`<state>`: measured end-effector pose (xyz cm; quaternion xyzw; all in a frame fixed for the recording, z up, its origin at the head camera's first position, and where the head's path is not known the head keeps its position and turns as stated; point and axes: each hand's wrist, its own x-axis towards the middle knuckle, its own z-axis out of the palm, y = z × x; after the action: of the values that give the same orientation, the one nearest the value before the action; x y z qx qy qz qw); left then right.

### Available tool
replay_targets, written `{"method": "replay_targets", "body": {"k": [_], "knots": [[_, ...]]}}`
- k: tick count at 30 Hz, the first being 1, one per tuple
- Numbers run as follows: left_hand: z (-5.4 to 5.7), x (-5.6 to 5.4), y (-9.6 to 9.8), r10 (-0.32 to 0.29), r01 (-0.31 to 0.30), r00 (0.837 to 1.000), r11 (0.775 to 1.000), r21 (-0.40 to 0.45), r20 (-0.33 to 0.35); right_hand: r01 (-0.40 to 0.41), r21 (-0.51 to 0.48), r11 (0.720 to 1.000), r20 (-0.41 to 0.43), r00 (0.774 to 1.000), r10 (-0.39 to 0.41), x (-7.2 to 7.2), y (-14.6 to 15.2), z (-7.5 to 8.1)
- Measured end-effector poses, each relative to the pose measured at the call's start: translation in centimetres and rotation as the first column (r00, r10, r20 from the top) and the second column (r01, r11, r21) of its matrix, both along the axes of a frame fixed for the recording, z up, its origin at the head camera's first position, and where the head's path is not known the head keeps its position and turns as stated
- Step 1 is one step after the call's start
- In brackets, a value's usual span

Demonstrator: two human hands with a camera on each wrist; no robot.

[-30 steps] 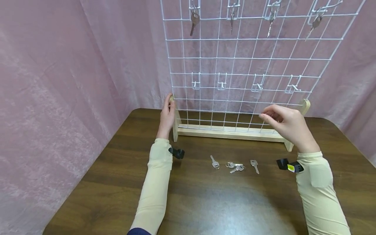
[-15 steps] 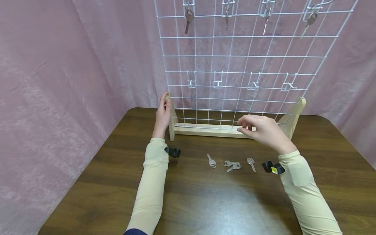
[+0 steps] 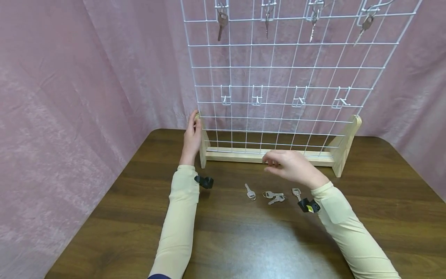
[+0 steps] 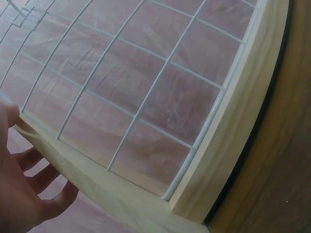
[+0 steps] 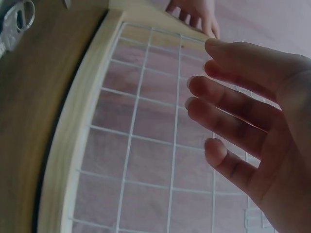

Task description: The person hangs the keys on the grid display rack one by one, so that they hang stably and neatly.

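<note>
Fingers of the left hand [image 3: 191,140] curl round the flat, pale wooden end panel [image 3: 203,155] at the left of the head view, a hold that, we judge, steadies the tall white wire grid [image 3: 292,68] standing beside it. Right of centre, we see the right hand [image 3: 288,164] above the dark brown wood-grain tabletop [image 3: 223,240], its fingers loosely bent and slightly parted, holding nothing; so light a bend would suit small things. Just below it, at lower centre of the frame, lie silver-coloured metal keys [image 3: 278,198]: one at the left, an overlapping pair in the middle, and one at the right, partly covered by the black wrist camera [image 3: 308,205]. We take them to be laid in front of the grid for easy reach. Across the middle of the picture, four white wire hooks [image 3: 257,102] are spaced apart, probably so that hung things do not tangle; along the top edge, hanging metal keys [image 3: 222,19] dangle one to a hook.
</note>
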<state>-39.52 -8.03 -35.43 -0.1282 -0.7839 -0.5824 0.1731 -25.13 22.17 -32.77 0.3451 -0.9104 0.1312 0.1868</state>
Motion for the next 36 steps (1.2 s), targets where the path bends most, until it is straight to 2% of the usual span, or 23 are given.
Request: {"method": "replay_targets", "body": {"k": [7, 13, 16, 22, 29, 36], "knots": [[0.2, 0.0, 0.1, 0.007, -0.007, 1.000, 1.000, -0.006, -0.005, -0.121, 0.096, 0.988, 0.128, 0.986, 0.109, -0.3, -0.8, -1.4], [0.2, 0.0, 0.2, 0.015, -0.015, 1.000, 1.000, -0.004, -0.012, -0.225, 0.169, 0.960, 0.244, 0.953, 0.181, -0.4, -1.8, -2.8], [0.1, -0.1, 0.2, 0.011, -0.011, 1.000, 1.000, 0.001, -0.007, -0.256, 0.204, 0.945, 0.275, 0.941, 0.196, -0.6, -2.3, -3.6], [0.0, -0.2, 0.3, 0.013, -0.013, 1.000, 1.000, 0.003, -0.006, -0.277, 0.254, 0.927, 0.310, 0.931, 0.193, -0.7, -2.8, -4.7], [0.0, -0.1, 0.3, 0.008, -0.008, 1.000, 1.000, 0.009, -0.013, -0.297, 0.234, 0.926, 0.375, 0.906, 0.196, -0.8, -3.0, -5.3], [0.0, -0.2, 0.4, 0.016, -0.016, 1.000, 1.000, 0.002, -0.013, -0.296, 0.236, 0.926, 0.349, 0.915, 0.204, -0.9, -3.2, -5.8]]}}
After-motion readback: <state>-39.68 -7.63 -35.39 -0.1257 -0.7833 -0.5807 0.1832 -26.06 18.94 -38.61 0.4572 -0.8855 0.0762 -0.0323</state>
